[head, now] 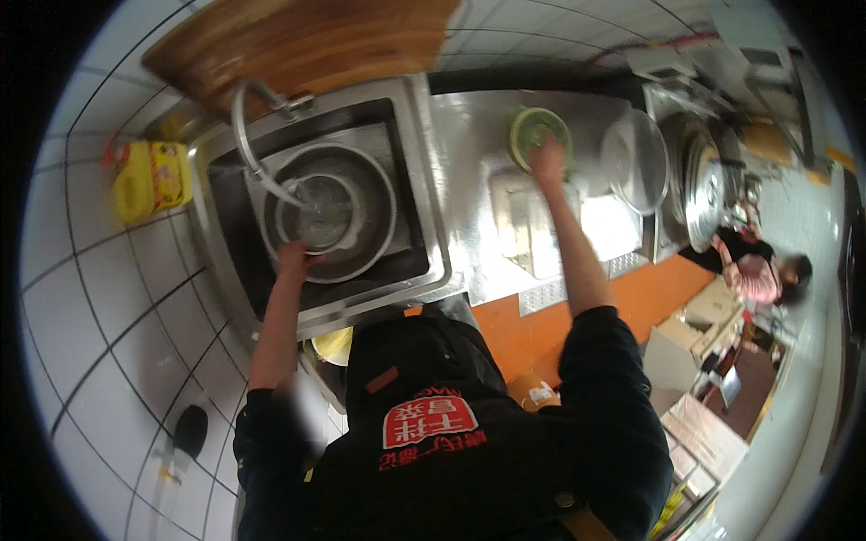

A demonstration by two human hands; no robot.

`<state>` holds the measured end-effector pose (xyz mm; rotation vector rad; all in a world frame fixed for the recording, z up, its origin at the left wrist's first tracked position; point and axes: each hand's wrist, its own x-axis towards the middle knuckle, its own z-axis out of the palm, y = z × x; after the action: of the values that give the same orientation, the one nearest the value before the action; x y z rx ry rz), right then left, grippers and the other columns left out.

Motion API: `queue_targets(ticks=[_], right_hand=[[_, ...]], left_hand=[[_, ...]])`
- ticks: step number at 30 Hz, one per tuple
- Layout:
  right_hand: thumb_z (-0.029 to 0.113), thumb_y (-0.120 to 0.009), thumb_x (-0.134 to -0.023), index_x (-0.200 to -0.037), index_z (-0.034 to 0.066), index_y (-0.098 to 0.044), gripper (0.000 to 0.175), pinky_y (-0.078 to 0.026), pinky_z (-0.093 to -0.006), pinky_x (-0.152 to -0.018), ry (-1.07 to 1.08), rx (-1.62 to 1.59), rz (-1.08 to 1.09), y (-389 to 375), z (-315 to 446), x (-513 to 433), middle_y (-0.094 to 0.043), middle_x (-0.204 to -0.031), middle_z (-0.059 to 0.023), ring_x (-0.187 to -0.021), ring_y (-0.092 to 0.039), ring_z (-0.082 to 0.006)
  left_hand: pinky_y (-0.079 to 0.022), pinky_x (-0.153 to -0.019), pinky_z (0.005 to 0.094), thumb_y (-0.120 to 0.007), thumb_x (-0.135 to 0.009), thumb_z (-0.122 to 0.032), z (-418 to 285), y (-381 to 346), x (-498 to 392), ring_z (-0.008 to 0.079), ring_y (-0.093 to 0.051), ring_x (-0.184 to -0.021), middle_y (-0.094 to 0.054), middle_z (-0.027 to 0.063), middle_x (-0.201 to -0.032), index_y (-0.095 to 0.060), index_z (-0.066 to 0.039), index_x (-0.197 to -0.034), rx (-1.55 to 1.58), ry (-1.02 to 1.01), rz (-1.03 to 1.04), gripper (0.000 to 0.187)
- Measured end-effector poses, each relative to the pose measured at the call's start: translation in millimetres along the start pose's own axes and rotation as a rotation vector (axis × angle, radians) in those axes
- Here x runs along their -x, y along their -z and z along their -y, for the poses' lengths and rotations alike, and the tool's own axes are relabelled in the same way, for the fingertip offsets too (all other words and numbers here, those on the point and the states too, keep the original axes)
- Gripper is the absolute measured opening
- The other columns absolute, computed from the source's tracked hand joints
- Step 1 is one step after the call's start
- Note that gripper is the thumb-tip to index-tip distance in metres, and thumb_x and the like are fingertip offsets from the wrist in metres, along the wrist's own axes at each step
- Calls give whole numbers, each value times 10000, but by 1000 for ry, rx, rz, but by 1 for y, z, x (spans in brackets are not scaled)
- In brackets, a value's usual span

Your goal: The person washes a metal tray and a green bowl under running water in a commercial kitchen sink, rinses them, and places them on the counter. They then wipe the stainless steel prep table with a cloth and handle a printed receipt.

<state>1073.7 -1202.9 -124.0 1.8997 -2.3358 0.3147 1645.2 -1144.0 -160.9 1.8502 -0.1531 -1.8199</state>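
Note:
Under the curved faucet (247, 128), water runs into a small round bowl (342, 220) inside a larger metal basin (383, 203) in the steel sink (436, 223). My left hand (295, 260) grips the near left rim of the small bowl. Out to the right, my right hand (547, 161) holds the near rim of a round green bowl (524, 128) over the steel counter (467, 155). Its fingers reach inside the rim and are blurred. Whether the green bowl rests on the counter or is lifted, I cannot tell.
A yellow jug (152, 181) stands left of the sink against tiles. A wooden board (304, 40) leans behind the faucet. Right of the green bowl are a clear round container (636, 162) and stacked metal pans (703, 189). Another person (754, 270) is farther right, near cardboard boxes (710, 314).

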Motion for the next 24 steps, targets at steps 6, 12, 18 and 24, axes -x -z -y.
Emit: queue_targets(ticks=[6, 12, 18, 24], right_hand=[[284, -622, -817, -1115, 2, -622, 410, -506, -466, -852, -377, 153, 582, -51, -148, -49, -634, -1103, -273, -1064, -612, -394], [249, -596, -823, -1109, 13, -632, 373, -518, -441, -839, -347, 193, 606, -77, -175, -61, -642, -1091, -261, -1025, -634, -369], [148, -589, -822, -1091, 28, -620, 296, -534, -351, -723, -696, -428, 642, -13, -134, -67, -655, -927, -145, -835, -648, -209], [136, -638, -810, -1110, 26, -562, 329, -503, -322, -656, -558, -640, 644, 85, -38, -85, -646, -913, -83, -799, -634, -185]], left_hand=[[-596, -611, 386, -541, -886, -32, 15, 0, -16, 308, -632, -778, -526, 250, -1091, -458, 132, -1175, 9, 31, -120, 343], [-547, -444, 329, -554, -888, -60, 29, -2, -30, 299, -645, -585, -633, 249, -852, -531, 123, -1019, 208, 14, -44, 226], [-486, -439, 253, -516, -922, -129, 44, -10, -26, 201, -545, -513, -650, 207, -793, -537, 74, -1072, 202, 142, 19, 254], [-405, -354, 184, -423, -961, -225, 55, 22, -4, 171, -528, -478, -637, 233, -810, -543, 44, -1088, 382, 467, 214, 320]])
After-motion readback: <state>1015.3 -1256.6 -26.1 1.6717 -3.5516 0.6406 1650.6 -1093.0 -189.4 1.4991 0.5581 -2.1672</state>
